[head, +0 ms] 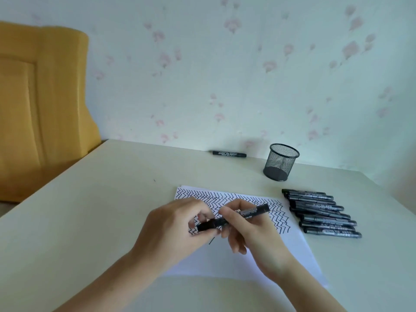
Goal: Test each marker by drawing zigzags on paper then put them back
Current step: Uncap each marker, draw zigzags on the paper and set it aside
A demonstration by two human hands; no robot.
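Observation:
A white paper sheet (258,260) lies on the table, its upper half covered with black zigzag rows. Above it both hands hold one black marker (256,209) that lies roughly level. My left hand (173,226) pinches the marker's cap end (208,225) with thumb and fingers. My right hand (249,233) grips the barrel near the middle. Whether the cap is on or slightly off cannot be told. A row of several black markers (322,213) lies right of the paper. One more black marker (229,153) lies alone at the table's back edge.
A black mesh pen cup (281,162) stands at the back right, with nothing visible inside. The beige table (90,210) meets a flowered wall behind. A yellow cushion (40,104) sits beyond the table's left edge.

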